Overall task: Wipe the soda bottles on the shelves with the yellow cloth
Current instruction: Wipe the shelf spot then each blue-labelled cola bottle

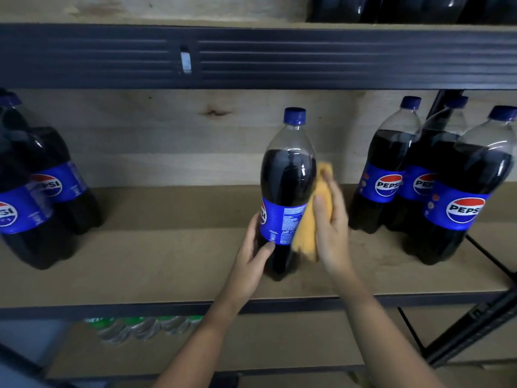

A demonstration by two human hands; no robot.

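Left hand (253, 249) grips the lower part of the upright middle bottle (285, 191) on the shelf (167, 261), right hand (331, 222) clutches the yellow cloth (309, 217) against its side.

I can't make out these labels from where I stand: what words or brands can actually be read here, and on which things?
"PEPSI": front right bottle.
"PEPSI": rear right bottle.
"PEP", rest hidden: bottle between them.
"PSI": rear left bottle.
"SI": front left bottle.
Middle bottle, gripped by the left hand, wiped by the right hand with the yellow cloth: fine print too small to read.
Green-labelled bottles below: blurred.
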